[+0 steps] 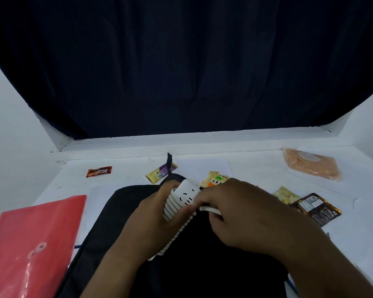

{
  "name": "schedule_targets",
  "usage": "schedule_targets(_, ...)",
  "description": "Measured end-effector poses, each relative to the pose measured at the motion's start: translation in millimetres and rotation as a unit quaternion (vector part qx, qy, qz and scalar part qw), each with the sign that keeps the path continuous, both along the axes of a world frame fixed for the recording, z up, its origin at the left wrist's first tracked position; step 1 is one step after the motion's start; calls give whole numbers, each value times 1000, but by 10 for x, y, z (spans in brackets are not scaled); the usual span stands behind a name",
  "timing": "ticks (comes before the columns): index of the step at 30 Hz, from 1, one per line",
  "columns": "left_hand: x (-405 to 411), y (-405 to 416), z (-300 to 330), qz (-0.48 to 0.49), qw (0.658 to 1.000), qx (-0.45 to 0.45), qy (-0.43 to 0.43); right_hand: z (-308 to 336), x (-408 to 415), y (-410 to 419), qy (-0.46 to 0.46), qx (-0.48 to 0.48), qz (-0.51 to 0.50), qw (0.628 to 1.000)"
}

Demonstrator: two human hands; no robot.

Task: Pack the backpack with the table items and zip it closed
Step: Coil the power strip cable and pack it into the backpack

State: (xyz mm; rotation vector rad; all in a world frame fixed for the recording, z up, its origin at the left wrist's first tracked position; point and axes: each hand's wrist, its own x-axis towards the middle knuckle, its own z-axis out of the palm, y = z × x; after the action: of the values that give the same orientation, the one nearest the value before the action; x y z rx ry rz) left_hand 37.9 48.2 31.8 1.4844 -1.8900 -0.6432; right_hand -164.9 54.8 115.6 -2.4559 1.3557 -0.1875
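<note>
A black backpack [108,229] lies flat on the white table in front of me. Above it I hold a white power strip [186,193] with its white cable [170,206] wound round it in several turns. My left hand [151,214] grips the strip and the coils from the left. My right hand [241,214] pinches the free stretch of cable [211,210] on the right. A ribbed white strand [177,233] hangs down from the strip over the backpack. Whether the backpack's zip is open is hidden by my hands.
A red plastic envelope [32,244] lies at the left. Snack packets are scattered behind: a brown one [98,171], a yellow-purple one [159,173], a yellow-orange one [215,178], a yellow one [285,194], a dark one [317,208]. An orange pouch [310,166] lies far right.
</note>
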Motion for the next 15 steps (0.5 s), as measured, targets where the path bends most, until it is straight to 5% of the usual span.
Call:
schedule_targets(5,63,36,-12,-40,999,11,-32,52,-50,-36,-151,174,21,973)
schedule_targets(15,51,29,-77,-23,1000,3,-6,-84,-24,-159,-280,203,-4,938)
